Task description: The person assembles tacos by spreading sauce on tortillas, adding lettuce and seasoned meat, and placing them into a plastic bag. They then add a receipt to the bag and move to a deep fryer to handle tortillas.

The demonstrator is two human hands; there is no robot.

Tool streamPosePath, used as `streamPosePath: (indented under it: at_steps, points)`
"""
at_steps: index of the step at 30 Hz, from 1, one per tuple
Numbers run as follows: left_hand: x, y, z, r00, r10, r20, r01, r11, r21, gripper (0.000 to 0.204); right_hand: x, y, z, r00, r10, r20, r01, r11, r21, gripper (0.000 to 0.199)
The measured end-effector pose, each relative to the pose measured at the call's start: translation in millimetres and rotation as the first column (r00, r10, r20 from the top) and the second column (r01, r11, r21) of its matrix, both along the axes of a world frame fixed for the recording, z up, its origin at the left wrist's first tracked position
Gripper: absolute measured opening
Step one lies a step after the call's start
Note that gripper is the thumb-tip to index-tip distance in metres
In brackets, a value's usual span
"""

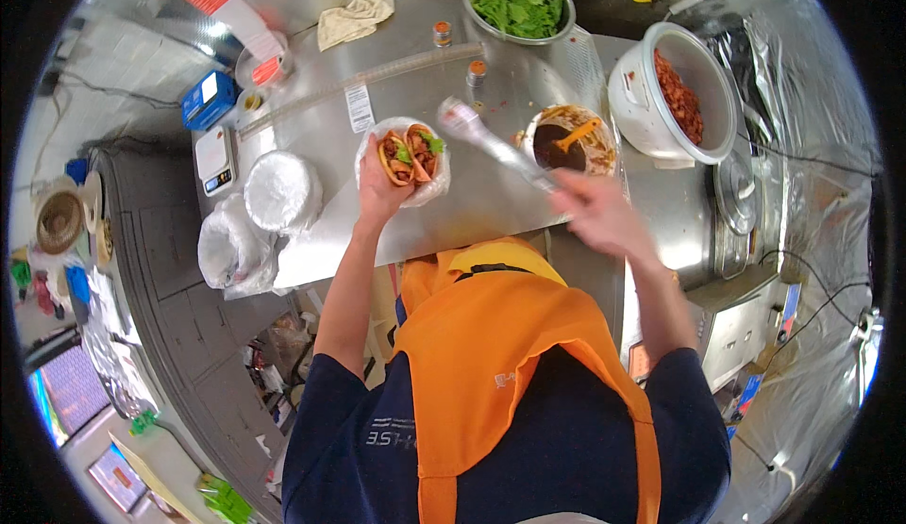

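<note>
Here the steel surface (491,99) is carrying one white cooker pot of red filling (672,92), one bowl of lettuce (518,1) and one sauce bowl (570,141). The left hand (379,189) is cupping two filled wraps (410,152) in plastic, fingers curled underneath. The right hand (598,211), blurred, is gripping one pair of tongs (491,144), fingers wrapped around them.

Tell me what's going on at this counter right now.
A person in an orange apron stands at a steel counter. The left hand holds up a filled flatbread in a clear bag, stuffed with meat and greens. The right hand, blurred by motion, holds metal tongs pointed toward the flatbread. Nearby sit a bowl of dark sauce, a white pot of chopped reddish filling and a bowl of lettuce.
</note>
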State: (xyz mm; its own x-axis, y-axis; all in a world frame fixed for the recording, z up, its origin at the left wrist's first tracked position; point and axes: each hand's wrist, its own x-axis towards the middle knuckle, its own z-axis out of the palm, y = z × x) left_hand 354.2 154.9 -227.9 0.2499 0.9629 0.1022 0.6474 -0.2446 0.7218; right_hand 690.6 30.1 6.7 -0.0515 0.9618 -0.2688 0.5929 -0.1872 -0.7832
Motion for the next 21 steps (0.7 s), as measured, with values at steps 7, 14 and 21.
streamPosePath:
  at_steps: [7, 14, 21]
  points:
    - [-22, -5, -2, 0.952, -0.055, 0.300, 0.079, 0.995, -0.068, 0.128, -104, 12, -75, 0.942, 0.186, 0.281, -0.203, 0.979, 0.031, 0.033]
    - [0, -26, 34, 0.994, -0.074, 0.083, 0.049, 0.961, 0.271, 0.087, -45, -13, -36, 0.994, -0.104, 0.045, 0.090, 0.964, 0.251, 0.042]
    - [192, -123, 84, 0.686, -0.689, 0.233, 0.708, 0.706, 0.004, 0.055, 156, -101, 41, 0.712, -0.684, 0.156, 0.541, 0.677, 0.499, 0.048]
